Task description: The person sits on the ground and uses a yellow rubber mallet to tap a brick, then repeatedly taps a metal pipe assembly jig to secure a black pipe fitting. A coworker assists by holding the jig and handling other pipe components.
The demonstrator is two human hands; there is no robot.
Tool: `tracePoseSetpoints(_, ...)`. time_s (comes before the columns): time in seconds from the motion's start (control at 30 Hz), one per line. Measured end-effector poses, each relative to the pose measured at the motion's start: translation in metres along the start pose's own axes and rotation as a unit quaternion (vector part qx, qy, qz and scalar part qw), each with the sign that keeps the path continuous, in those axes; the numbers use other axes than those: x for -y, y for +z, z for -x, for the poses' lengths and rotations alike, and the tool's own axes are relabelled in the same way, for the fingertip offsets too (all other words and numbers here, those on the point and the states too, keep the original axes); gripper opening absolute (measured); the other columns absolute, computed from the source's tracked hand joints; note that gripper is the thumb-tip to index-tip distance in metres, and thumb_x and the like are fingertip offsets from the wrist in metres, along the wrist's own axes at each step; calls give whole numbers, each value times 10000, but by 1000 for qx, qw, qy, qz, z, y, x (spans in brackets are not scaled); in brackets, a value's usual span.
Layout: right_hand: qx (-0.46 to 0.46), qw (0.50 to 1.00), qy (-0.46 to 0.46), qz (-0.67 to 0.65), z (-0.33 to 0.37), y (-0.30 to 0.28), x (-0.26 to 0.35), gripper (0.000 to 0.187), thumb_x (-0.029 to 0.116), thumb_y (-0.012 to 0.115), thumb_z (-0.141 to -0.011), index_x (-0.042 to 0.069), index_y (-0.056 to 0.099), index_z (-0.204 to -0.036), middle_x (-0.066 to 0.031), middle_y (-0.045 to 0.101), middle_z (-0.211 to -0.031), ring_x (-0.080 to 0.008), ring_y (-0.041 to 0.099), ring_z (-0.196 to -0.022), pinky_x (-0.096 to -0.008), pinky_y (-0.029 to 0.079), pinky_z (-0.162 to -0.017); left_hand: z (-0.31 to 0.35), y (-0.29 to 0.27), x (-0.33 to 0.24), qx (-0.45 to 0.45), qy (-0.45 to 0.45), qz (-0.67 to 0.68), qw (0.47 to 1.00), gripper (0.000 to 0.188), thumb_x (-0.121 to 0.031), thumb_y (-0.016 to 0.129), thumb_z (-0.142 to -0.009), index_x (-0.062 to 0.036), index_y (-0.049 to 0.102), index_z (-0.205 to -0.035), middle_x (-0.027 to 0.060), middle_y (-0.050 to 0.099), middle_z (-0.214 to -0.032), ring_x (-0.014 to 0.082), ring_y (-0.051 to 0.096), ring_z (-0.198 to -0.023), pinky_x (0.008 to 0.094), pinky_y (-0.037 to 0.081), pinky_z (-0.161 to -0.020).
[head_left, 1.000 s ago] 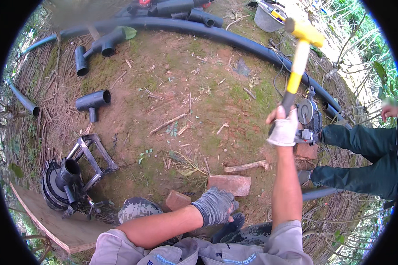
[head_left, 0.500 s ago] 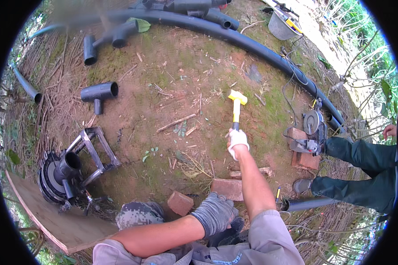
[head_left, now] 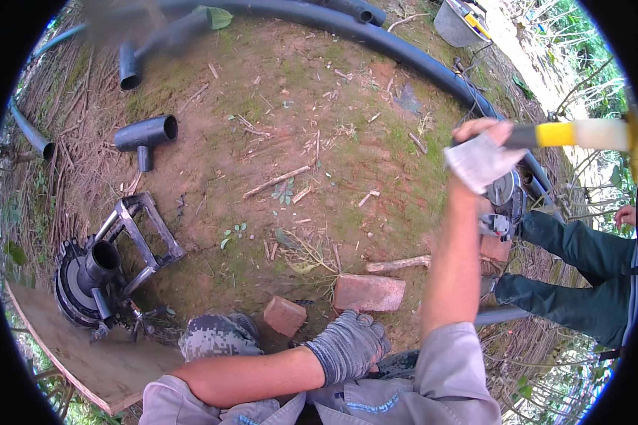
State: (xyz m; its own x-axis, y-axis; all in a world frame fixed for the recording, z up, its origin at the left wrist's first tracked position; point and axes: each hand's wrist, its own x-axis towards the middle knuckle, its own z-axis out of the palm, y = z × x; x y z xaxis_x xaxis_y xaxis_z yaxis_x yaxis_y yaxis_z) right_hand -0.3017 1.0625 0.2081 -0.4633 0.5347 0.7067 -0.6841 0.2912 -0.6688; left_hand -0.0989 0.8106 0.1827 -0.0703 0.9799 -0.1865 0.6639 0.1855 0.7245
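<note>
**Outstretched hammer, head to the right**

The left hand curls just beside a brick; whether it grips anything, I can't tell. Beyond, the right hand clenches the handle, whose long axis runs rightward.

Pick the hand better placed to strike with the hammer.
Probably the right hand: it grips the hammer by its handle, while the left hand is close to a brick, well away from the hammer.
</note>
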Motion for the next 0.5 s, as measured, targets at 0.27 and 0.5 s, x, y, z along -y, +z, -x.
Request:
tracePoseSetpoints(0.27,-26,696,717,2,220,-42,-55,199,236,620,-1006,164,449,-937,18,441,-589,-134,429,-394,-301,327,-348,-10,-18,1,82,-60,-5,995,476,-488,636,-897,-83,653,-1146,148,643,-1150,336,614,-1146,511,450,-954)
tracePoseSetpoints(0.5,12,969,247,28,-7,-91,48,363,388,645,-998,61,495,-1045,-15,522,-631,-131,489,-409,-280,377,-342,-28,-8,12,83,-32,6,996,525,-496,641,-891,-75,650,-1205,154,643,-1163,333,626,-1137,480,467,-930)
